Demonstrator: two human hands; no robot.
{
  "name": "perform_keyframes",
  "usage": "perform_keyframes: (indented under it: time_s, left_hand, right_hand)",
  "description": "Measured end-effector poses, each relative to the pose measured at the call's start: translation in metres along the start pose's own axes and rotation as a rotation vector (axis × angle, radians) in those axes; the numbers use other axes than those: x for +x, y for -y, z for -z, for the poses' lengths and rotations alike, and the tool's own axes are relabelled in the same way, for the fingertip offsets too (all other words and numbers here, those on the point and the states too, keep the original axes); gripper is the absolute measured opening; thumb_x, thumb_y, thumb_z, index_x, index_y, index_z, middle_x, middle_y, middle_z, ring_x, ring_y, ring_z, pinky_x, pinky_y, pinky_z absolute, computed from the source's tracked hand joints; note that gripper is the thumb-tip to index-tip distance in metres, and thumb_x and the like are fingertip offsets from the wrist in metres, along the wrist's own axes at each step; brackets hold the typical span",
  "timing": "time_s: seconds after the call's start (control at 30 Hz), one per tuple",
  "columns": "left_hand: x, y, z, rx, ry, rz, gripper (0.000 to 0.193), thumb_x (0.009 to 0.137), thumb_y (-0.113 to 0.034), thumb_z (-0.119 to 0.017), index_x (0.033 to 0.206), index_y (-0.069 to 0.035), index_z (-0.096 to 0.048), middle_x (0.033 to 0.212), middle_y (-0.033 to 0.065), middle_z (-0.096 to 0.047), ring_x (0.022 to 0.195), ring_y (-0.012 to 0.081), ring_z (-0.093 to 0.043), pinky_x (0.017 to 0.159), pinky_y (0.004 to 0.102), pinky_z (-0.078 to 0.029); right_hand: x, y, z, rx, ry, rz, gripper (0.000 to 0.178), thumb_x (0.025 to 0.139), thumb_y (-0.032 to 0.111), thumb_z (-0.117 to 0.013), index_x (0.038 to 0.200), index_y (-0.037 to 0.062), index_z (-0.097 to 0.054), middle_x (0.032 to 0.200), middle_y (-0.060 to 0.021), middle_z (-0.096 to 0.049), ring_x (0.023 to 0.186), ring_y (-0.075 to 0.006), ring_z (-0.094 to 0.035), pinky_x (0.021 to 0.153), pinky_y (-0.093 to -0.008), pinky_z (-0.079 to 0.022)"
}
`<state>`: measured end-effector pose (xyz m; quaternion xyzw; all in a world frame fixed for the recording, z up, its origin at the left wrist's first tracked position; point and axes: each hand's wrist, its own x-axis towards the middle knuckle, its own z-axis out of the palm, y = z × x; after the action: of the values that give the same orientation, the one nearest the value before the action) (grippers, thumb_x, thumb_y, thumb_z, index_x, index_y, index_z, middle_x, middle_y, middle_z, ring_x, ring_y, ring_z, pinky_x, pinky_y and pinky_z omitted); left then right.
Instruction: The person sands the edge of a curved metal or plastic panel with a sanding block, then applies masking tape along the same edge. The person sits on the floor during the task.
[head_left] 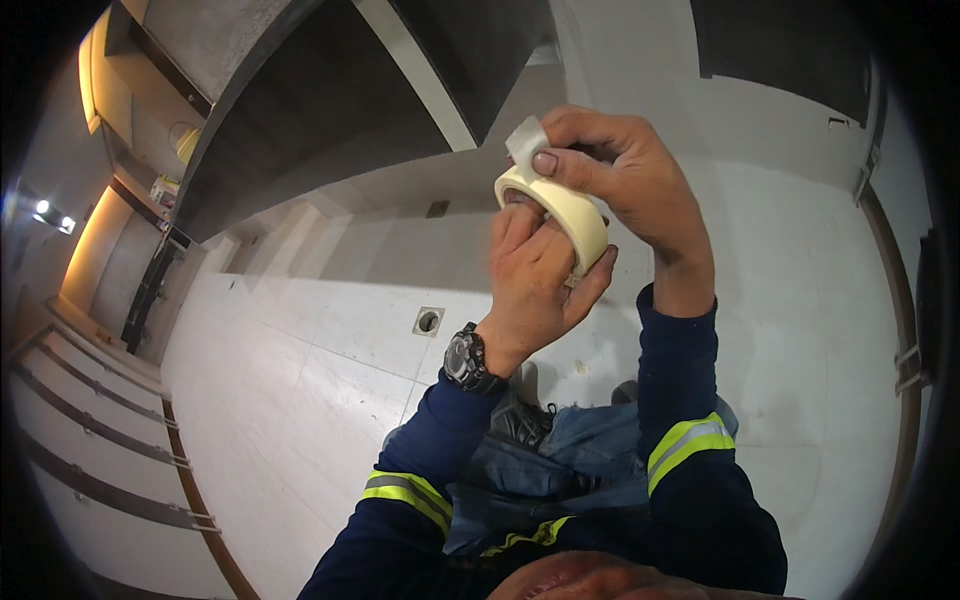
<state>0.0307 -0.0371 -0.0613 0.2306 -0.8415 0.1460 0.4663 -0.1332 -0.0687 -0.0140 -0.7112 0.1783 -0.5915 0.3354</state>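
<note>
A wide roll of cream masking tape point(583, 222) is held up in front of me, between both hands. My left hand point(540, 275) grips the roll, its fingers pushed into the core and the thumb against the outside. Between thumb and forefinger, my right hand point(620, 170) pinches the tape's loose end point(526, 140), a short pale flap standing up from the top of the roll. Some of the right fingers are hidden behind the thumb. On my left wrist sits a black watch point(468, 358).
A dark panel with a light strip point(420, 75) stands ahead to the left. The white tiled floor point(300, 350) has a square drain opening point(429, 321). Drawers with dark edges point(110, 430) line the left side. At the far right stands a brown-edged frame point(900, 280).
</note>
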Motion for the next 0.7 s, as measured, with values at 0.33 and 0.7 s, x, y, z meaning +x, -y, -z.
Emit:
perform_keyframes:
  time_s: [0.33, 0.7]
  left_hand:
    - [0.017, 0.008, 0.022, -0.030, 0.171, -0.061, 0.024, 0.080, -0.018, -0.077, 0.099, -0.006, -0.068, 0.107, 0.0105, -0.067, 0.113, 0.0336, -0.057, 0.102, 0.0497, -0.041]
    - [0.022, 0.008, 0.024, -0.067, 0.132, -0.031, 0.029, 0.079, -0.018, -0.077, 0.102, -0.004, -0.067, 0.105, 0.0121, -0.065, 0.115, 0.0357, -0.053, 0.101, 0.0482, -0.042]
  right_hand:
    - [0.009, 0.015, 0.009, 0.066, -0.055, -0.096, 0.033, 0.088, 0.023, -0.080, 0.115, 0.0037, -0.075, 0.101, -0.0067, -0.073, 0.093, -0.0167, -0.070, 0.091, -0.0313, -0.054]
    - [0.016, 0.022, 0.017, 0.087, -0.130, 0.056, 0.022, 0.091, 0.017, -0.078, 0.110, 0.0066, -0.077, 0.102, -0.0057, -0.075, 0.100, -0.0165, -0.069, 0.096, -0.0300, -0.051]
